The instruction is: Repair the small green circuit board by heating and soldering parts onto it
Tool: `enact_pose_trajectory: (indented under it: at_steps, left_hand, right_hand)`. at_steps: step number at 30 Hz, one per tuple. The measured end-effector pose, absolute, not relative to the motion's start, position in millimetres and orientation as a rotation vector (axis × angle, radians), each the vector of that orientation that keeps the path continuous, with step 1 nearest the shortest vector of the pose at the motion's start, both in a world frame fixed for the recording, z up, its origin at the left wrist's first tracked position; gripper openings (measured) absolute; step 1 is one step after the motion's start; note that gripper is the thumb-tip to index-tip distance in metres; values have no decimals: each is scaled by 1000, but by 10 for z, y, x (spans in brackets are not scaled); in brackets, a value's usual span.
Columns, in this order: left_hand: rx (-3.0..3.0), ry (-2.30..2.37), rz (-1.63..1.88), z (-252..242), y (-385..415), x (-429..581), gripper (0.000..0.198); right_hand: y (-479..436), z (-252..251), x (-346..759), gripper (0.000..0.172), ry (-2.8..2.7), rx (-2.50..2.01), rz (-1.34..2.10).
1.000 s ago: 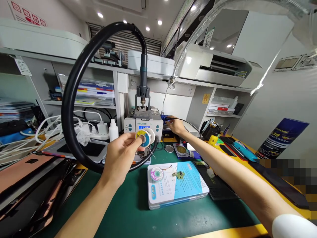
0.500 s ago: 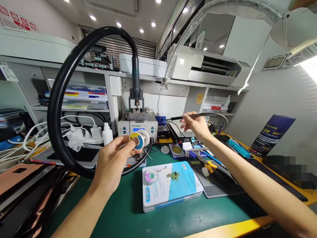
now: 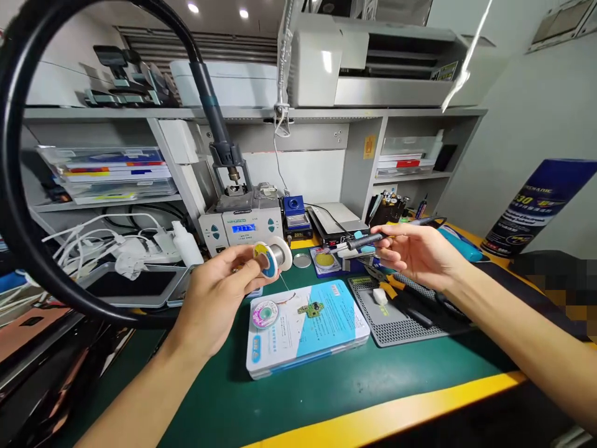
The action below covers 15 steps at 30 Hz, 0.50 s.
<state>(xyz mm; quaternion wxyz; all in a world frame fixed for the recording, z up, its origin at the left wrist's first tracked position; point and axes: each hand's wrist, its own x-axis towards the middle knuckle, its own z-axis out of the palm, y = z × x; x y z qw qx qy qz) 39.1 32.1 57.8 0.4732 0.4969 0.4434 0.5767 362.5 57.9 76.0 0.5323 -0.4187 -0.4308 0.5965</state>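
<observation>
My left hand (image 3: 224, 283) grips a spool of solder wire (image 3: 278, 254), with a thin wire end hanging below it. My right hand (image 3: 415, 252) is closed around a black soldering iron (image 3: 366, 241), its tip pointing left towards the spool but well apart from it. Below both hands, a white and blue flat box (image 3: 298, 348) lies on the green mat. On top of the box rest a pink-labelled spool (image 3: 265, 315) and a small green circuit board (image 3: 310, 309).
A hot-air station (image 3: 240, 230) with a lit display stands behind, its thick black hose (image 3: 10, 155) arching on the left. Pliers (image 3: 392, 289) lie on a grey perforated mat (image 3: 396, 336). A spray can (image 3: 536, 205) stands right; a white bottle (image 3: 186, 242) leans left.
The camera view has tilted down and come closer to the bench. My right hand has turned and brought the soldering iron lower, tip leftward. The solder spool stays in my left hand.
</observation>
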Motion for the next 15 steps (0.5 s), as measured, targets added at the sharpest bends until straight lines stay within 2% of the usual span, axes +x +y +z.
enact_pose_trajectory:
  at_steps: [6, 15]
  left_hand:
    - [1302, 1182, 1338, 513, 329, 566, 47]
    - [1311, 1332, 1298, 292, 295, 587, 53]
  right_hand:
    - [493, 546, 3660, 16, -1024, -998, 1532]
    - [398, 433, 3598, 18, -1134, -1033, 1632]
